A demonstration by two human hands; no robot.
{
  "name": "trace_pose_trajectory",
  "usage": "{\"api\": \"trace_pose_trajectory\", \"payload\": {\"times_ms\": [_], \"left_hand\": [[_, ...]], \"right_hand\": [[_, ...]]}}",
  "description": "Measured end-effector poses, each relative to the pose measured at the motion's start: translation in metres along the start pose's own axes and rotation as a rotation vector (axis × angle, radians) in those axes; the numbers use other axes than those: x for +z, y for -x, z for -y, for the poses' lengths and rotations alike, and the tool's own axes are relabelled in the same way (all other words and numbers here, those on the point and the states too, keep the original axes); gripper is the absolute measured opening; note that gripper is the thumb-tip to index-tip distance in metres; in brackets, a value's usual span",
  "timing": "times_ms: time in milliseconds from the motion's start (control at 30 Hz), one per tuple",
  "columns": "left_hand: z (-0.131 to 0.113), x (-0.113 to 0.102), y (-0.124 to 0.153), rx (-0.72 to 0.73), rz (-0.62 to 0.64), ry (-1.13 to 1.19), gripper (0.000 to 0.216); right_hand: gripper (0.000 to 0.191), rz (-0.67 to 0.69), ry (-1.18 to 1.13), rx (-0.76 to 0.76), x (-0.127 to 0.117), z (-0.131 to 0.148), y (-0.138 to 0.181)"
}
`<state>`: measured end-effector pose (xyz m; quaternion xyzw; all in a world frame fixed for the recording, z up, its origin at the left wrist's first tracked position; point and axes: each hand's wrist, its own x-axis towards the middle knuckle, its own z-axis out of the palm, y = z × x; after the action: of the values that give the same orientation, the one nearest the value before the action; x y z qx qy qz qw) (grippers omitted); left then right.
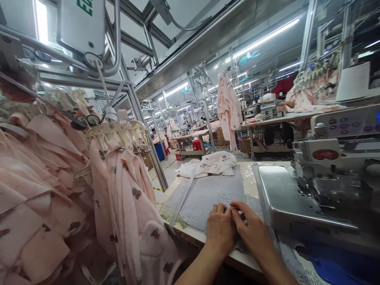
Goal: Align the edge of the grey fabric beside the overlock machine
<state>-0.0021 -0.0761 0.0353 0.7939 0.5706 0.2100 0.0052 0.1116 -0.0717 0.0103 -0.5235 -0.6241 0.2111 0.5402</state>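
My left hand point(220, 227) and my right hand point(251, 226) meet over the near edge of a grey fleecy cloth point(213, 194) that covers the sewing table. The fingers of the left are curled in. My right hand bends its fingers toward the left, with the fingertips touching it; whatever may be between them is hidden or too small to name. A crumpled pale garment piece point(219, 162) with small prints lies at the cloth's far end. A narrow pale strip point(184, 198) runs along the cloth's left side.
At right stands an overlock-type sewing machine point(323, 174) with a metal bed point(287, 194). Pink printed fleece pieces point(127, 198) hang from a clip hanger point(118, 132) at left, beside a metal post point(157, 166). Another pink garment point(228, 107) hangs farther back, near other worktables.
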Motion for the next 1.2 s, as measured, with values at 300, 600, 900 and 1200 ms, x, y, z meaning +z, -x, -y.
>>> {"api": "trace_pose_trajectory", "payload": {"times_ms": [300,600,900,1200], "left_hand": [[0.001,0.000,0.000,-0.004,0.001,0.002,0.034],[0.000,-0.003,0.001,-0.001,0.005,0.020,0.036],[0.003,-0.001,0.002,0.006,0.003,0.047,0.033],[0.002,-0.004,0.002,0.009,0.009,0.053,0.035]], "right_hand": [[0.027,0.012,0.040,-0.091,0.005,-0.012,-0.003],[0.035,0.021,0.021,-0.024,0.002,-0.008,-0.001],[0.047,-0.010,-0.016,0.044,0.000,0.017,0.001],[0.044,0.007,-0.008,0.037,-0.003,0.018,0.002]]}}
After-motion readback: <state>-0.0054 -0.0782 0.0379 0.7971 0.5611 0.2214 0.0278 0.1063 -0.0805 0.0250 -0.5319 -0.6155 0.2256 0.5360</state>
